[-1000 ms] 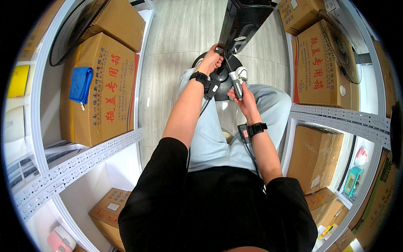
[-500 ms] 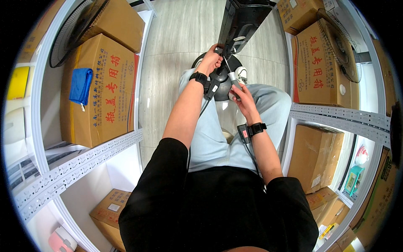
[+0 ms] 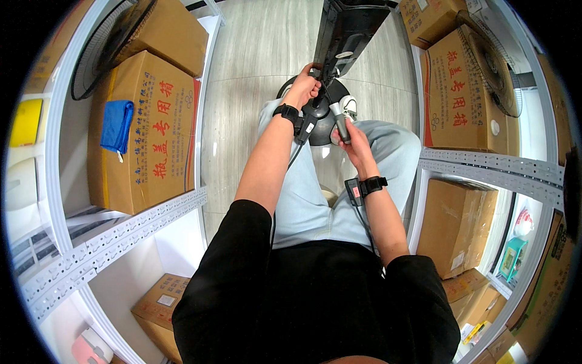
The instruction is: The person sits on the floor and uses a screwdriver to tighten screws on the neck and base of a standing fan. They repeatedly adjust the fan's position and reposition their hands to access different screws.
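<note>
A black stand (image 3: 314,112) with a round dark base (image 3: 344,96) rises between my legs, and its wide, angular black upper body (image 3: 351,37) leans away to the right. My left hand (image 3: 305,86) is closed around the stand where the upper body meets the column; the fingertips are partly hidden. In my right hand (image 3: 357,145) is a screwdriver (image 3: 340,121) with a grey handle. Its shaft points up and left at the joint beside my left hand. I cannot make out whether the tip touches a screw.
Metal shelving (image 3: 121,239) flanks me on both sides. Large cardboard boxes (image 3: 145,130) fill much of it, one with a blue cloth (image 3: 116,125) on it. Round fan grilles (image 3: 490,71) lean against boxes on either side. Grey wood-look flooring (image 3: 254,45) lies ahead.
The fingers of my right hand have shifted lower on the screwdriver handle, so more of it shows. My left hand keeps its grip, and the stand has barely moved.
</note>
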Demonstrator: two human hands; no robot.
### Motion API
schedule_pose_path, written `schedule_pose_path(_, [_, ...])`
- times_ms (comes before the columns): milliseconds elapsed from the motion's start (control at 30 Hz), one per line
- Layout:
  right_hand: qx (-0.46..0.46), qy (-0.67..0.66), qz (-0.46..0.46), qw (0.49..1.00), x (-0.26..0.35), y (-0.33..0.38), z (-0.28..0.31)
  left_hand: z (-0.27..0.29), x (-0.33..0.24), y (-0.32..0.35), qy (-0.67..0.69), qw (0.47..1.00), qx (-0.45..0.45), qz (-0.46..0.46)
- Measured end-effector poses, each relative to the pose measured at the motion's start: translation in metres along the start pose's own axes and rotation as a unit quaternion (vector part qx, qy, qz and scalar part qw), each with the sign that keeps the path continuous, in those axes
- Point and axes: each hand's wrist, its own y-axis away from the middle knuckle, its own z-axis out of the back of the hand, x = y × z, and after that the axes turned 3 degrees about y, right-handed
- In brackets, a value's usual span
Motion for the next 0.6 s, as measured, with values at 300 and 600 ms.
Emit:
schedule_pose_path(300, [-0.03, 0.002, 0.026, 0.999, 0.002, 0.005, -0.012, 0.002, 0.002, -0.003, 0.002, 1.0, 0.012, -0.007])
schedule_pose_path(600, [-0.009, 0.011, 0.037, 0.999, 0.003, 0.007, -0.012, 0.002, 0.003, -0.003, 0.011, 1.0, 0.007, -0.007])
